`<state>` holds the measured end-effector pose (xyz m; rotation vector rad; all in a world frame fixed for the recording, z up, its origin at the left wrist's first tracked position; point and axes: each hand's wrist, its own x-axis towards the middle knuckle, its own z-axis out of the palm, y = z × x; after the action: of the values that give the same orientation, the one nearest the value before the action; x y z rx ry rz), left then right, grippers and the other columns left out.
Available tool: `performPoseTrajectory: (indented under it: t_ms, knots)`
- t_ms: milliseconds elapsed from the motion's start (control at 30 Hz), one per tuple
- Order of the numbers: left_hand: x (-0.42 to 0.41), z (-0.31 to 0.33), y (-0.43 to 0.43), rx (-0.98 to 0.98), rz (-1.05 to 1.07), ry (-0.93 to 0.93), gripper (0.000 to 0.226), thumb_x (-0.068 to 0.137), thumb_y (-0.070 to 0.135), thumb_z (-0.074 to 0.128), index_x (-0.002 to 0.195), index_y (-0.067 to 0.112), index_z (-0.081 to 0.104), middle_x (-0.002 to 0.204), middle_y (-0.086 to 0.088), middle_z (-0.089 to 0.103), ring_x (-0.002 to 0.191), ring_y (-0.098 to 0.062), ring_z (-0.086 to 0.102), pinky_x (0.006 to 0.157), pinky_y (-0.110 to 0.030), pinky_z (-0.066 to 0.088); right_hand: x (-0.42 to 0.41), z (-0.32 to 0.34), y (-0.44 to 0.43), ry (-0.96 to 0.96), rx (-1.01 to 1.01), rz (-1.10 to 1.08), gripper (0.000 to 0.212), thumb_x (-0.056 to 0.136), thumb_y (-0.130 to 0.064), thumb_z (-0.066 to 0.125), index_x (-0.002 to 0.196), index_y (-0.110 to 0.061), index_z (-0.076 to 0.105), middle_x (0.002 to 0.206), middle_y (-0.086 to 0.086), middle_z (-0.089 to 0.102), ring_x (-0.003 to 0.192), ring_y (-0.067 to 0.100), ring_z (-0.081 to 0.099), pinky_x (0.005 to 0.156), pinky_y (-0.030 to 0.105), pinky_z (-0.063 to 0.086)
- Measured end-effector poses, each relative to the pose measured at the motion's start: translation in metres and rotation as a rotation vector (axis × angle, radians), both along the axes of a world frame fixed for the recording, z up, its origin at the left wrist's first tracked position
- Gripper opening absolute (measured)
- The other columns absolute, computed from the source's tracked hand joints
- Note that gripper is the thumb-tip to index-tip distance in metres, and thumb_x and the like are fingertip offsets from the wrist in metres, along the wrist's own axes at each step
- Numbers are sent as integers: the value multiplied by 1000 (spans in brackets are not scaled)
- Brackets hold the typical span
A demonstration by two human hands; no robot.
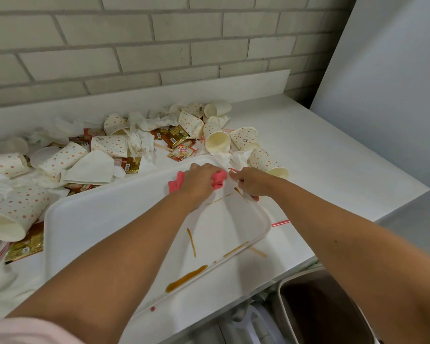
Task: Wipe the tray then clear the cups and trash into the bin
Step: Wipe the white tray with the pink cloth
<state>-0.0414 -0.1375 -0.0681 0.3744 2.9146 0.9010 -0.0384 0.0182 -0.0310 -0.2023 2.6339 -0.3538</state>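
Observation:
A white tray (104,219) lies on the counter, streaked with brown liquid (185,278) along its near and right parts. My left hand (200,181) grips a pink cloth (219,180) at the tray's far right corner. My right hand (252,181) holds the tray's right rim beside it, fingers curled over the edge. Dotted paper cups (109,145) lie tipped over behind and left of the tray, mixed with crumpled napkins (142,141) and sachets (181,151).
A bin (315,309) with a dark inside stands below the counter's front edge at lower right. A red-striped straw (281,222) lies right of the tray. A brick wall runs behind; a white panel rises at the right.

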Motion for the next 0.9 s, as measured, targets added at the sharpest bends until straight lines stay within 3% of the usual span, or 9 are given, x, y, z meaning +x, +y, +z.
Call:
performPoseTrajectory:
  t_ms: [67, 167, 267, 367, 533, 633, 767, 833, 900]
  knots:
    - [2, 2, 9, -12, -78, 3, 41, 88, 0, 41, 109, 27, 64, 116, -1, 55, 104, -22, 42, 84, -26, 31, -1, 0, 1, 2, -28, -16, 47, 95, 4, 31, 139, -9, 41, 61, 4, 44, 48, 18, 49, 58, 26, 47]
    - [8, 1, 2, 11, -191, -18, 42, 90, 4, 40, 117, 29, 60, 113, 1, 54, 99, -14, 44, 80, -11, 32, -2, -2, 1, 10, -89, -51, 48, 96, 1, 30, 141, -12, 39, 58, 4, 45, 52, 22, 51, 65, 28, 49]
    - [8, -5, -18, -20, -332, -66, 46, 86, 10, 41, 119, 37, 59, 120, 6, 57, 106, -16, 43, 90, -24, 34, -3, -4, 3, 13, -123, -73, 50, 95, 1, 31, 143, -13, 38, 47, 3, 48, 49, 19, 49, 61, 25, 48]
    - [-3, -6, -34, -23, -251, -58, 47, 84, 10, 42, 111, 44, 61, 118, 9, 58, 109, -15, 47, 96, -34, 38, -4, -6, 4, 2, -157, -109, 54, 94, 2, 32, 145, -15, 34, 37, -1, 49, 46, 16, 48, 73, 31, 52]
    - [1, 2, -13, 25, -144, -24, 48, 74, 9, 35, 99, 32, 69, 96, 8, 62, 98, -20, 51, 91, -41, 44, 0, -2, 2, -26, -236, -211, 54, 93, 4, 32, 144, -14, 35, 54, 5, 50, 52, 16, 50, 62, 25, 47]
    - [0, 2, -14, 0, -120, -41, 47, 72, 14, 32, 96, 32, 68, 100, 6, 62, 102, -22, 51, 93, -47, 41, 9, 2, 4, -12, -199, -165, 50, 96, 2, 34, 142, -14, 37, 71, -4, 44, 55, 12, 42, 64, 31, 48]
    - [2, 3, -16, -23, -63, -64, 41, 72, 13, 31, 79, 40, 61, 93, 9, 60, 96, -21, 53, 91, -50, 42, 28, 3, 23, -66, -115, -180, 24, 98, -12, 36, 112, -19, 54, 69, 4, 48, 47, 16, 40, 44, 22, 37]
    - [5, 8, -13, -37, -33, -82, 36, 70, 12, 32, 75, 38, 57, 88, 12, 56, 95, -21, 54, 90, -49, 43, 39, 2, 27, -110, -115, -187, 38, 98, -11, 36, 135, -13, 43, 58, 4, 50, 43, 15, 42, 45, 19, 36]
    - [8, 13, -6, -53, -17, -97, 36, 63, 17, 28, 77, 31, 58, 90, 10, 57, 95, -22, 55, 87, -48, 44, 44, 2, 28, -119, -108, -171, 42, 97, -7, 35, 138, -10, 40, 55, 5, 51, 41, 14, 42, 46, 19, 36]
